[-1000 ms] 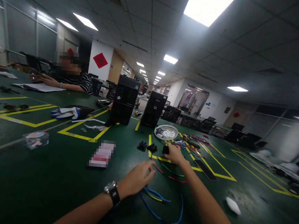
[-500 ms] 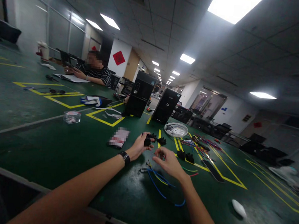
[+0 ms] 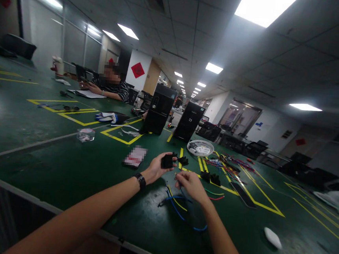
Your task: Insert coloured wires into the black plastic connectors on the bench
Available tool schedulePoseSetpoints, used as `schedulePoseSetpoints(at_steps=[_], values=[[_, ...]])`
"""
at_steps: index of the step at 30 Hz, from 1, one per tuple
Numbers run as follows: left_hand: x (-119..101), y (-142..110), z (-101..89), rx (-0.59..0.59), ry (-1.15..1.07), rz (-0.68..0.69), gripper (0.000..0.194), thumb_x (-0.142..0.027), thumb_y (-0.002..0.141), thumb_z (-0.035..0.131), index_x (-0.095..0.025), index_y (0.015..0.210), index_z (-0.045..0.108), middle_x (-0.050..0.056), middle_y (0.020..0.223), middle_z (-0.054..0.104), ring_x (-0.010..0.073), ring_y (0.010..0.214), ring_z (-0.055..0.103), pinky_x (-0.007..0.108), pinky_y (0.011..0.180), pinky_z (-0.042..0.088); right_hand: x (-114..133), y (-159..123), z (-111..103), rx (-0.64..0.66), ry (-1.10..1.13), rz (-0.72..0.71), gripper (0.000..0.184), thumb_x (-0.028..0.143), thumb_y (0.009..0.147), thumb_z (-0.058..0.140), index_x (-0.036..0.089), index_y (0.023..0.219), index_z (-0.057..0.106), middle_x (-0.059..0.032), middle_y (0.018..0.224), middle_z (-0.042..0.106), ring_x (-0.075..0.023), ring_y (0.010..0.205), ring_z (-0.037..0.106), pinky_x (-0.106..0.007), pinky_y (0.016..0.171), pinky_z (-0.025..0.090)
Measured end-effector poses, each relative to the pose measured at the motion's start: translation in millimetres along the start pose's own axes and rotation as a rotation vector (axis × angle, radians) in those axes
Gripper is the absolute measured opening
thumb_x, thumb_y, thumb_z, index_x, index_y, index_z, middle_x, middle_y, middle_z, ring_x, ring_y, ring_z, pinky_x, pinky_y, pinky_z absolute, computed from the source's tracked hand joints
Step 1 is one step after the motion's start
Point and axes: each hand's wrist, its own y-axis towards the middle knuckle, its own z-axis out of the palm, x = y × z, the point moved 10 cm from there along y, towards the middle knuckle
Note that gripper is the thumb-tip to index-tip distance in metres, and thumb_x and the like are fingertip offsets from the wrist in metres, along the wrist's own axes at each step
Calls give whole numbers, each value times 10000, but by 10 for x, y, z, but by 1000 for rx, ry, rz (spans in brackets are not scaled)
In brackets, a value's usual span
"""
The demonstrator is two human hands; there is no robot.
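My left hand (image 3: 153, 170), with a dark watch on its wrist, is closed around a small black block-like plastic part (image 3: 167, 162), flat face toward me. Just right of it, my right hand (image 3: 192, 185) pinches a thin wire (image 3: 175, 175), whose tip points toward the block without visibly touching it. Loose blue wires (image 3: 192, 227) and a yellow wire (image 3: 177, 200) lie on the table below the hands. Further black plastic parts (image 3: 210, 177) lie to the right, and another black part (image 3: 183, 160) lies behind the hands.
The green table (image 3: 98, 192) bears yellow tape outlines. Two black computer towers (image 3: 160, 110) stand at the back, near a white basket (image 3: 200, 148). Bundled coloured wires (image 3: 225, 165), a dark flat slab (image 3: 243, 194) and a white object (image 3: 272, 238) lie right. A person (image 3: 113, 86) sits far left.
My left hand has turned the black block so its flat face shows. The right fingers have closed into a pinch and shifted slightly down. The view has swung slightly left.
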Motion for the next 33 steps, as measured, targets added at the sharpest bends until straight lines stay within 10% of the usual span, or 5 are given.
schedulePoseSetpoints(at_steps=[22, 33], values=[[70, -125, 250, 50, -28, 13, 293, -221, 869, 370, -137, 1120, 496, 167, 1065, 646, 236, 824, 664, 309, 630, 487, -363, 40, 113, -280, 326, 154, 396, 542, 831, 468, 172, 707, 537, 70, 476, 396, -57, 367, 307, -188, 375, 249], [14, -180, 418, 291, 332, 140, 297, -257, 838, 457, -164, 1112, 524, 84, 972, 608, 208, 858, 614, 231, 564, 442, -461, 62, 332, -33, 449, 273, 363, 520, 781, 535, 166, 703, 544, 92, 432, 360, -37, 327, 225, -186, 345, 159]])
